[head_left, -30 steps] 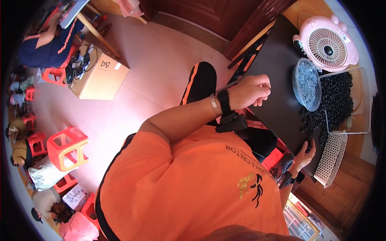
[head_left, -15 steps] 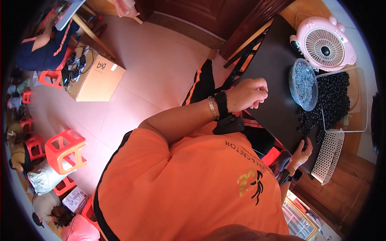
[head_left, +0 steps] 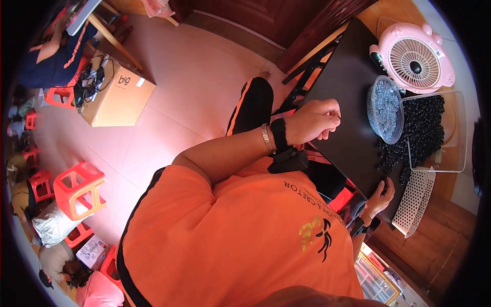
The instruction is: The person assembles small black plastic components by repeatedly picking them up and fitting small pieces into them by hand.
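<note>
My left hand is closed in a fist above the black table, with a black watch and a silver bracelet on its wrist. I cannot see anything inside the fist. A clear bowl of small shiny grey pieces stands just to its right. My right hand lies at the table's near edge, fingers stretched out and touching a heap of small black pieces. More black pieces fill a clear tray.
A pink desk fan stands at the table's far end. A white perforated tray hangs off the right edge. On the floor are a cardboard box and orange stools. Another person sits at the far left.
My left fist has stayed over the table near the bowl, shifting only slightly. My right hand remains at the table edge by the black pieces.
</note>
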### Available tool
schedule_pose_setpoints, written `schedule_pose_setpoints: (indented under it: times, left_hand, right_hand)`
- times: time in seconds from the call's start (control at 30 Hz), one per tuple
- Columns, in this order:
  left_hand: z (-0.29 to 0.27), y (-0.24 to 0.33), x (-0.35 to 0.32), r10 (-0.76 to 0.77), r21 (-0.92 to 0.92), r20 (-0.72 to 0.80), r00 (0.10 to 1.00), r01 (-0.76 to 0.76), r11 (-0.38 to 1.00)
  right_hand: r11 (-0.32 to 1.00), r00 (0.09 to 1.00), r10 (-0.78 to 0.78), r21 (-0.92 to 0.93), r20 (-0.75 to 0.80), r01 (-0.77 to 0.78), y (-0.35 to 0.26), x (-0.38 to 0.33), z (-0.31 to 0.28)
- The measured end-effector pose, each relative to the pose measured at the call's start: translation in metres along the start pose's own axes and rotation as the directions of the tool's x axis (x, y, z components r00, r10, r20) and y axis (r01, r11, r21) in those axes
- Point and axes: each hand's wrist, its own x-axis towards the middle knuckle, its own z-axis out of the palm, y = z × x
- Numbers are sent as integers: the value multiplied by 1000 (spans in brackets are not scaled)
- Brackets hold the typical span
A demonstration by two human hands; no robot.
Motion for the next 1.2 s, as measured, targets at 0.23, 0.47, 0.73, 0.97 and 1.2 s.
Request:
schedule_pose_setpoints:
  times: [0.23, 0.47, 0.73, 0.97, 1.2]
  left_hand:
    - [0, -2, 0, 17, -4, -10, 1000, -17, 1000]
    - [0, -5, -1, 60, -10, -31, 998, -60, 998]
    - [1, -3, 0, 60, 66, -25, 998, -59, 996]
    - [3, 2, -6, 54, 54, -33, 998, -52, 997]
    - [2, 2, -8, 32, 76, -25, 999, -30, 997]
  right_hand:
    - [1000, 1000, -10, -14, -11, 10, 4, 0, 1]
    - [999, 999, -27, -20, -30, 26, 2, 0, 3]
    - [1000, 999, -4, -12, -40, 4, 5, -1, 3]
    - [999, 998, 45, 21, -31, -45, 1, -1, 2]
    - [997, 997, 69, 45, -35, -67, 1, 1, 4]
